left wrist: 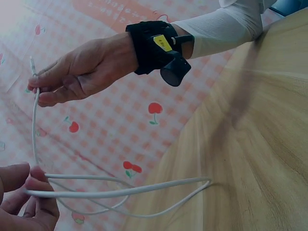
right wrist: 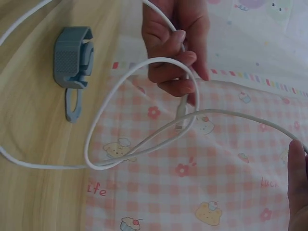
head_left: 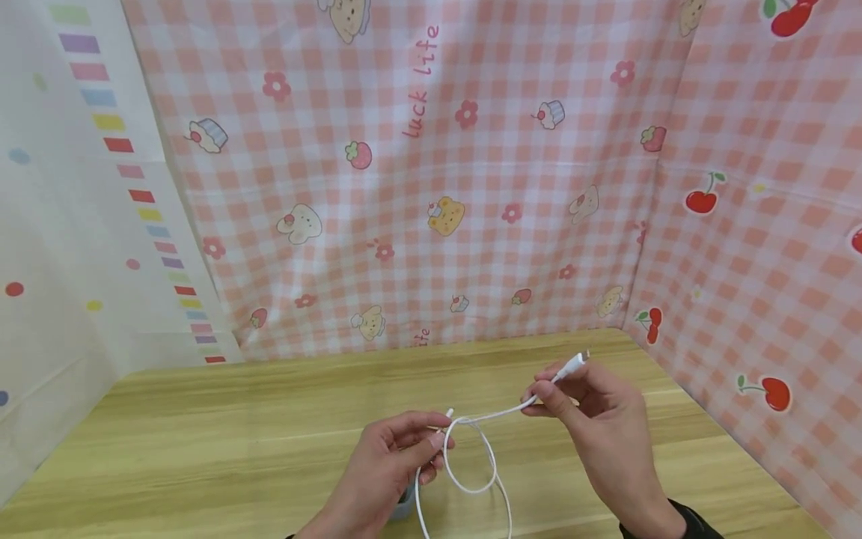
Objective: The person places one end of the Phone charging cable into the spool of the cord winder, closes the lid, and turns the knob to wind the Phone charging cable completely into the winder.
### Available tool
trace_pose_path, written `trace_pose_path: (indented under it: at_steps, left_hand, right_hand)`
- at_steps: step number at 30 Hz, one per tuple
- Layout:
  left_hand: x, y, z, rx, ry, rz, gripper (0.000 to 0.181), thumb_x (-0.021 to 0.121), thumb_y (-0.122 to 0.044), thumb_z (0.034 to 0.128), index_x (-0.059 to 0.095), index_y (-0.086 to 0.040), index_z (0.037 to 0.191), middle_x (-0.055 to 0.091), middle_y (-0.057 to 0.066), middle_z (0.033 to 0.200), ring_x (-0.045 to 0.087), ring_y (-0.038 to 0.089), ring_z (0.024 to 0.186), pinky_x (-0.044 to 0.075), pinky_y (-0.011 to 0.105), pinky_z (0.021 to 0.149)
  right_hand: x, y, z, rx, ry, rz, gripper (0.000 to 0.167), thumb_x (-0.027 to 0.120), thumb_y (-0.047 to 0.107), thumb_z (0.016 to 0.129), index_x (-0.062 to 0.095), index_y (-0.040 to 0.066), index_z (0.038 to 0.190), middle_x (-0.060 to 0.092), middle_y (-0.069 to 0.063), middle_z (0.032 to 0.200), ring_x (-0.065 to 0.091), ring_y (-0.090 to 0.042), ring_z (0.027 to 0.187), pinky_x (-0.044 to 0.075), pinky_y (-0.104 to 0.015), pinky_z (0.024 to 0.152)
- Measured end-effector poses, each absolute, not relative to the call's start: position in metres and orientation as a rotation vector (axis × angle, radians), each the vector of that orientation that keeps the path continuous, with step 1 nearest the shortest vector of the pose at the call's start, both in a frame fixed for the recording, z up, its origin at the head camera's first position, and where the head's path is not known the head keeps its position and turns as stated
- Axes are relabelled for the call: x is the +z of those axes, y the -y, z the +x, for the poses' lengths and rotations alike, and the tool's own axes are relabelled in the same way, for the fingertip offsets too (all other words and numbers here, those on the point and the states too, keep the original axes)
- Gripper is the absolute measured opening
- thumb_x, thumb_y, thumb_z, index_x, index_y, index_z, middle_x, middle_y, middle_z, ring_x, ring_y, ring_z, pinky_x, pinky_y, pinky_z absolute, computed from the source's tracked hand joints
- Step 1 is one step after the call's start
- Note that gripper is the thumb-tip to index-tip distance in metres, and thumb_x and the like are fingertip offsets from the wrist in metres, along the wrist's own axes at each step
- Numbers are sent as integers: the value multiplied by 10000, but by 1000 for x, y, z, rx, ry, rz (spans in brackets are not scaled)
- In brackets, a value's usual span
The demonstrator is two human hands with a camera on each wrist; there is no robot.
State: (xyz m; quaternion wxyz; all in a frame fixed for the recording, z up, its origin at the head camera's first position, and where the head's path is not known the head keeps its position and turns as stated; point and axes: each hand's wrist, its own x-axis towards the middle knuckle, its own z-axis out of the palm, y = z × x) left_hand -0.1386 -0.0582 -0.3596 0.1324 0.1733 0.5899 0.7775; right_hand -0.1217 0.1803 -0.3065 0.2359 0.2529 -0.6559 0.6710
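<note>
"What's around the work?"

"A pink checked cloth [head_left: 397,284] hangs behind, and below it is a wooden table [head_left: 222,442]."

"And the white cable [left wrist: 96,195]?"

"Held up above the table between both hands, one loop hanging near the left, more slack dropping below."

"How's each hand holding it?"

"The left hand [head_left: 397,457] grips one end between thumb and fingers; the right hand [head_left: 599,419] pinches the other, well apart from it."

"How should it handle?"

"Light and limp, I'd judge, springy enough to keep a curve, perhaps a little slick. Loops could slide, so fingertips suffice."

"That blue-grey holder [right wrist: 67,60]?"

"On the table, near the left hand; probably rigid, light plastic. I'd take it by the textured side."

"Where's best on the cable?"

"Just behind each plug: the right one [head_left: 571,366], the left one [right wrist: 181,115]. The metal tips look the most delicate."
</note>
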Motion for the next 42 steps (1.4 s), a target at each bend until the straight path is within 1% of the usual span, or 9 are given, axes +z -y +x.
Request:
trace_pose_path:
  at_steps: [5, 13, 17, 20, 24, 30, 34, 38, 42]
  left_hand:
    - [-359, 56, -137, 2266, -1791, 436, 380, 717, -100, 841, 583, 82, 1147, 659, -17, 790, 524, 69, 599, 416, 168, 555]
    - [-356, 58, -136, 2244, -1825, 470, 376, 715, -128, 851, 587, 73, 1142, 660, -19, 798, 546, 66, 595, 454, 178, 571]
    - [-354, 59, -135, 2218, -1802, 532, 366, 715, -144, 854, 597, 63, 1132, 652, -38, 796, 547, 60, 599, 469, 180, 579]
    - [-354, 58, -134, 2221, -1779, 630, 336, 692, -102, 868, 587, 85, 1127, 646, -54, 797, 545, 50, 598, 466, 170, 571]
    - [-355, 58, -135, 2229, -1767, 705, 333, 674, -70, 875, 568, 116, 1131, 649, -60, 803, 554, 39, 600, 468, 163, 560]
    - [-352, 64, -136, 2231, -1836, 653, 334, 689, -96, 869, 586, 92, 1126, 661, -51, 791, 555, 46, 591, 474, 172, 558]
    - [-348, 73, -139, 2253, -1899, 621, 326, 696, -105, 864, 600, 71, 1120, 666, -33, 786, 559, 62, 589, 486, 183, 553]
    - [-345, 83, -144, 2271, -1950, 600, 317, 700, -106, 859, 607, 64, 1110, 675, -20, 792, 565, 73, 605, 491, 192, 552]
    - [-341, 88, -146, 2274, -1981, 589, 303, 702, -105, 857, 619, 50, 1104, 680, -30, 784, 575, 67, 617, 493, 195, 552]
  right_hand:
    - [-319, -174, -124, 1761, 1772, 853, 150, 629, -156, 816, 631, -58, 929, 676, -41, 883, 696, -172, 799, 597, -361, 676]
    - [-347, -166, -141, 1243, 1835, 999, 298, 770, -136, 673, 691, 121, 801, 645, 5, 826, 639, -81, 778, 538, -146, 682]
    - [-358, -165, -146, 1040, 1949, 996, 287, 823, -31, 667, 672, 196, 757, 602, 26, 939, 603, -73, 834, 502, -125, 729]
    - [-362, -166, -148, 975, 2064, 1005, 273, 817, 11, 704, 646, 217, 755, 641, 35, 1020, 636, -68, 864, 505, -110, 766]
    - [-365, -166, -150, 928, 2107, 1063, 274, 806, 7, 708, 620, 194, 783, 713, 66, 877, 674, -35, 769, 511, -88, 712]
    - [-364, -171, -153, 952, 2151, 1050, 275, 806, 89, 718, 552, 181, 770, 652, 122, 735, 562, 63, 661, 472, -93, 574]
    - [-362, -184, -159, 1149, 2222, 1051, 207, 775, 133, 757, 578, 170, 809, 666, 64, 746, 591, 22, 655, 513, -173, 555]
    - [-360, -204, -166, 1522, 2339, 1003, 91, 719, 139, 834, 652, 120, 893, 681, -62, 838, 646, -65, 702, 564, -273, 606]
    - [-360, -219, -173, 1792, 2388, 947, 135, 660, 97, 890, 641, 19, 999, 672, -123, 894, 666, -124, 727, 586, -355, 646]
